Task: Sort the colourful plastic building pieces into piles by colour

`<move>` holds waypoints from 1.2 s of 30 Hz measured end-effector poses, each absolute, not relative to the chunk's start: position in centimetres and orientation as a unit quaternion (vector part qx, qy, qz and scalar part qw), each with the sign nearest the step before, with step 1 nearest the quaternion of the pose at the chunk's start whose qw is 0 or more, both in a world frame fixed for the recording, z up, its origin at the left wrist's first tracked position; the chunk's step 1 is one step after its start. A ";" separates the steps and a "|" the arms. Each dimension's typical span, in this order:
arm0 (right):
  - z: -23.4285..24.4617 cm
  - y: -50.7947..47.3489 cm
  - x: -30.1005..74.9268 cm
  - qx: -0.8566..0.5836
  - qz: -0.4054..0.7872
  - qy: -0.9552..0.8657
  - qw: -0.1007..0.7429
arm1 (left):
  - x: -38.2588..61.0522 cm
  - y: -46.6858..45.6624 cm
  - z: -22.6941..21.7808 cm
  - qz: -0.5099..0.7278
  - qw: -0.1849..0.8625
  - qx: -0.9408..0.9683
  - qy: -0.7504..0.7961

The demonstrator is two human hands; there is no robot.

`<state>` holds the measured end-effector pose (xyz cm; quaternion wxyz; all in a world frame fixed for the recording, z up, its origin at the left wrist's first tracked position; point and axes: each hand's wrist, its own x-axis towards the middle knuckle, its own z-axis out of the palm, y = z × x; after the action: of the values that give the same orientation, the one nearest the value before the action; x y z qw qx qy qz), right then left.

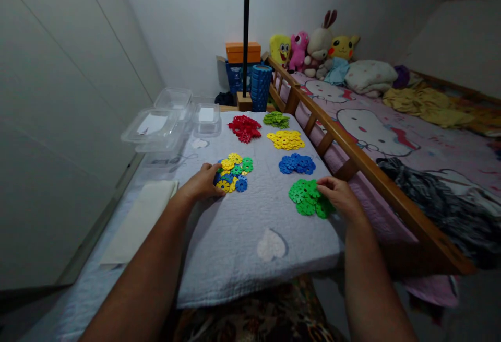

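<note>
My left hand (202,181) rests at the left edge of a mixed pile (235,171) of yellow, blue and green snowflake discs, fingers curled against it. My right hand (340,195) lies on the right side of the dark green pile (305,196), fingers bent and touching the discs. Sorted piles lie further away on the grey quilted cloth (250,227): blue (296,163), yellow (285,139), red (245,128) and light green (276,119).
Clear plastic containers (156,128) stand at the back left, a smaller one (206,117) beside them. A wooden bed rail (352,154) runs along the right, with a bed and plush toys (313,44) behind. A black pole (246,34) rises at the back.
</note>
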<state>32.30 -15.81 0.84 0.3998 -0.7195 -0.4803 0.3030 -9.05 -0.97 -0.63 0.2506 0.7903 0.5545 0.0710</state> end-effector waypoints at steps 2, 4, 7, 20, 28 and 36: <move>0.5 -15.9 32.2 -0.726 0.277 -0.495 0.390 | -9.2 -1.2 -0.9 0.079 0.246 0.793 0.551; 0.0 -15.9 32.2 -0.736 0.237 -0.509 0.378 | -9.3 -1.5 -1.3 0.092 0.236 0.798 0.547; -0.6 -15.9 32.0 -0.745 0.166 -0.534 0.363 | -9.5 -2.3 -1.9 0.132 0.212 0.803 0.541; 0.6 -11.6 19.9 -0.631 0.196 -0.686 0.306 | -8.8 -4.5 -3.1 0.249 0.194 0.779 0.541; -1.6 -8.7 11.9 -0.626 0.145 -0.731 0.231 | -9.2 -4.2 -3.7 0.278 0.215 0.769 0.534; -3.4 -8.5 12.6 -0.620 0.167 -0.698 0.317 | -9.1 -4.3 -3.6 0.278 0.224 0.754 0.552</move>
<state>12.56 -8.54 -3.41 0.3172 -0.6199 -0.6981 0.1666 -9.14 -4.29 -3.61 0.2243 0.7538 0.5516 0.2777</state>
